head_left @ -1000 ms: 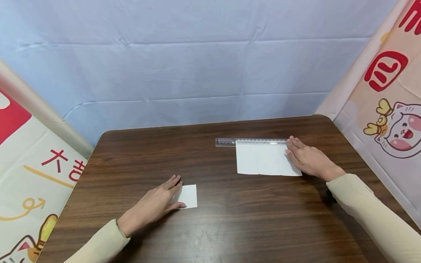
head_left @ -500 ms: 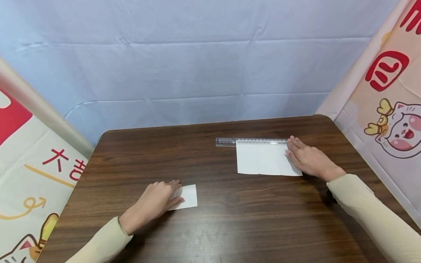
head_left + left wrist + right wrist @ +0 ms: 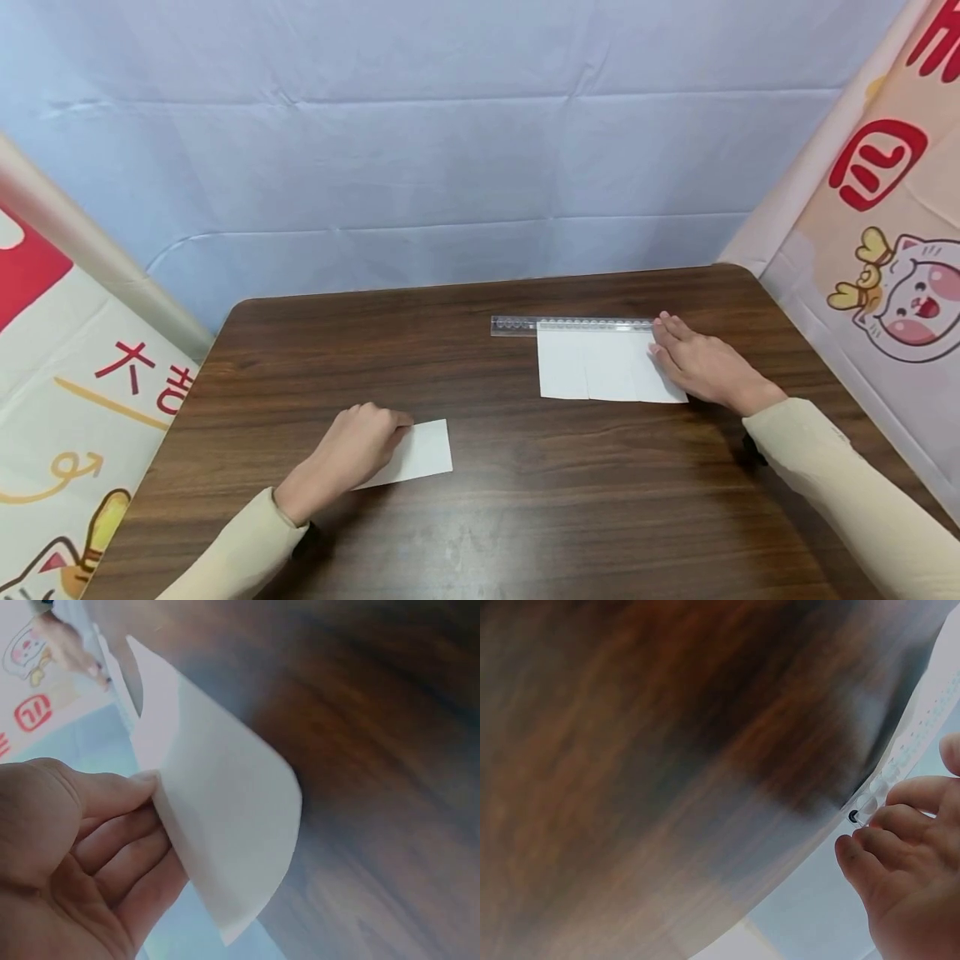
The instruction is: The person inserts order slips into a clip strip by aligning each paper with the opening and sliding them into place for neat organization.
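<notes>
A small white piece of paper lies at the left front of the table, slightly lifted. My left hand pinches its far edge between thumb and fingers. In the left wrist view the paper curves upward off the wood, the thumb on its near side. Farther right, a larger white sheet with cut lines from its front edge lies under or against a clear plastic ruler. My right hand rests with fairly straight fingers on the ruler's right end and the sheet's right side, hiding both there.
The dark wood-grain table has rounded far corners. A pale blue cloth backdrop hangs behind it. Printed banners with red characters and cartoon cats stand on both sides.
My left hand has gone from lying spread over the small paper to pinching its far edge, and more of the paper shows. The right hand, ruler and larger sheet stay put.
</notes>
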The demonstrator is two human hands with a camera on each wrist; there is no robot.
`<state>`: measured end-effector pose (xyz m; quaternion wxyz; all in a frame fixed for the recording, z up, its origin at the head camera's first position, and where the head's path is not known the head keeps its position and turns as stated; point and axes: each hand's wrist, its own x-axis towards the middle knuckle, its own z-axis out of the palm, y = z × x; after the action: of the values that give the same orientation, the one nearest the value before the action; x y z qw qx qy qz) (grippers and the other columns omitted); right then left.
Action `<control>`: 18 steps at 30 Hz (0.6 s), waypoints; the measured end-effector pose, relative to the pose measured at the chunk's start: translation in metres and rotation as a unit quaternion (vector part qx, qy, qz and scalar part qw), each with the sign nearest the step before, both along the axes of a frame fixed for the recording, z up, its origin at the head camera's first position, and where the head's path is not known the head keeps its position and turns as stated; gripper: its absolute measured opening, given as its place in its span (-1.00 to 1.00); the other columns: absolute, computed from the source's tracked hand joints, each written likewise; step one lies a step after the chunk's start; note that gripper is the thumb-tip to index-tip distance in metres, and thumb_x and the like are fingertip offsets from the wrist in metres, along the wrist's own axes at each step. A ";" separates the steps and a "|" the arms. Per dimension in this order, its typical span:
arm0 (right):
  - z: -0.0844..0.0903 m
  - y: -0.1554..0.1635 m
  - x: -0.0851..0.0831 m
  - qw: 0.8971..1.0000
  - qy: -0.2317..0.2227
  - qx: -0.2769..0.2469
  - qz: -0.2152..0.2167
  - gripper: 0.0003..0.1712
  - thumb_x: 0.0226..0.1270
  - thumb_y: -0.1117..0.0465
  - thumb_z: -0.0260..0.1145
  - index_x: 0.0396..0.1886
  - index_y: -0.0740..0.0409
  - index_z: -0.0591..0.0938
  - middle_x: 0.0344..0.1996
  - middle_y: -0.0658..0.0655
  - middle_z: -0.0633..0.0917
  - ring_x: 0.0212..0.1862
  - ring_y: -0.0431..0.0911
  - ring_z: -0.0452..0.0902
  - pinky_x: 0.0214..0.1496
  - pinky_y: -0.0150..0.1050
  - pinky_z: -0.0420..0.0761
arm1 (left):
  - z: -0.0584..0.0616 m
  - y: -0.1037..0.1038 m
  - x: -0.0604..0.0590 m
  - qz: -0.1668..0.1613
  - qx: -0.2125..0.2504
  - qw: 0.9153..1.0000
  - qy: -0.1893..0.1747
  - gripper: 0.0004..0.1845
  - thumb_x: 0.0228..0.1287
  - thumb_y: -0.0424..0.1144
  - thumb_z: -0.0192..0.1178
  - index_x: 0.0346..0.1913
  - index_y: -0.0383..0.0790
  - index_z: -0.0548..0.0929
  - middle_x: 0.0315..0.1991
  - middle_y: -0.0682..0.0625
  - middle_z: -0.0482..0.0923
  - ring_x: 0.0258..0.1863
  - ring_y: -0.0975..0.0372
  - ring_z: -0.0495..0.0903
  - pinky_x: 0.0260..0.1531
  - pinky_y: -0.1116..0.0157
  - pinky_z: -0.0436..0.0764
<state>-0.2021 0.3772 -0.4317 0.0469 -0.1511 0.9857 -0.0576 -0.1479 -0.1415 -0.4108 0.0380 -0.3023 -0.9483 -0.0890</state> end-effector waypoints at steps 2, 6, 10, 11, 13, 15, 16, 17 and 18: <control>-0.001 0.000 0.000 1.000 0.001 0.000 0.000 -0.25 0.79 -0.04 -0.16 0.61 0.51 0.16 0.62 0.55 0.11 0.63 0.41 0.08 0.59 0.34 0.33 | 0.003 0.000 -0.001 0.005 0.007 1.000 -0.023 -0.85 0.40 -0.41 0.33 -0.20 -0.11 0.86 -0.41 0.07 0.79 -0.60 0.42 0.38 -0.61 0.47 0.34; -0.001 0.000 0.001 1.000 0.003 0.001 0.002 -0.25 0.79 -0.03 -0.15 0.60 0.52 0.16 0.61 0.55 0.11 0.63 0.42 0.09 0.58 0.34 0.34 | 0.007 0.000 -0.004 0.010 0.035 0.998 -0.059 -0.82 0.42 -0.46 0.29 -0.17 -0.16 0.85 -0.38 0.05 0.78 -0.59 0.39 0.30 -0.56 0.47 0.31; 0.000 -0.001 0.001 1.000 0.002 0.001 0.002 -0.26 0.79 -0.01 -0.14 0.60 0.53 0.16 0.61 0.56 0.11 0.63 0.42 0.08 0.57 0.35 0.36 | 0.007 -0.001 -0.010 0.009 0.070 0.995 -0.073 -0.82 0.42 -0.47 0.28 -0.12 -0.22 0.86 -0.27 -0.01 0.83 -0.56 0.41 0.36 -0.52 0.48 0.38; 0.001 -0.001 0.002 1.000 0.001 0.001 0.002 -0.26 0.79 -0.02 -0.14 0.60 0.53 0.15 0.61 0.56 0.11 0.63 0.42 0.08 0.57 0.35 0.36 | 0.007 -0.001 -0.012 0.006 0.081 0.994 -0.076 -0.82 0.42 -0.48 0.28 -0.11 -0.24 0.86 -0.27 -0.02 0.84 -0.57 0.42 0.34 -0.52 0.48 0.39; 0.001 -0.001 0.002 1.000 0.001 0.001 0.002 -0.26 0.79 -0.01 -0.14 0.60 0.53 0.15 0.61 0.56 0.11 0.63 0.42 0.08 0.56 0.35 0.36 | 0.007 -0.002 -0.016 0.001 0.103 0.992 -0.077 -0.83 0.41 -0.47 0.30 -0.10 -0.27 0.86 -0.22 -0.07 0.85 -0.56 0.43 0.38 -0.51 0.49 0.43; 0.002 -0.001 0.001 1.000 0.000 0.002 0.004 -0.25 0.80 -0.02 -0.15 0.60 0.53 0.15 0.61 0.57 0.10 0.62 0.43 0.09 0.56 0.36 0.36 | 0.008 -0.002 -0.018 -0.001 0.122 0.989 -0.080 -0.84 0.41 -0.46 0.31 -0.09 -0.28 0.86 -0.23 -0.08 0.85 -0.56 0.44 0.42 -0.51 0.49 0.46; 0.002 -0.001 0.001 1.000 0.000 0.003 0.004 -0.25 0.80 -0.03 -0.16 0.60 0.53 0.15 0.61 0.57 0.11 0.62 0.43 0.09 0.56 0.36 0.36 | 0.009 -0.002 -0.019 0.001 0.131 0.988 -0.085 -0.85 0.41 -0.45 0.32 -0.09 -0.28 0.86 -0.22 -0.08 0.85 -0.55 0.45 0.46 -0.51 0.50 0.49; 0.002 -0.001 0.001 1.000 0.000 0.003 0.004 -0.25 0.80 -0.03 -0.16 0.60 0.52 0.15 0.61 0.57 0.11 0.62 0.43 0.09 0.56 0.36 0.36 | 0.010 -0.002 -0.021 0.005 0.139 0.986 -0.092 -0.85 0.42 -0.44 0.32 -0.09 -0.28 0.86 -0.22 -0.09 0.85 -0.54 0.44 0.50 -0.51 0.49 0.51; 0.002 0.000 0.001 1.000 0.000 0.004 0.004 -0.24 0.80 -0.04 -0.16 0.60 0.52 0.16 0.61 0.57 0.11 0.62 0.43 0.09 0.55 0.37 0.36 | 0.011 -0.002 -0.022 0.014 0.145 0.984 -0.099 -0.85 0.42 -0.43 0.33 -0.08 -0.26 0.86 -0.21 -0.09 0.86 -0.50 0.43 0.58 -0.49 0.49 0.56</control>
<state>-0.2012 0.3768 -0.4297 0.0479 -0.1549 0.9853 -0.0536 -0.1695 -0.1434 -0.3999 -0.0112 -0.2697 -0.9285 -0.2550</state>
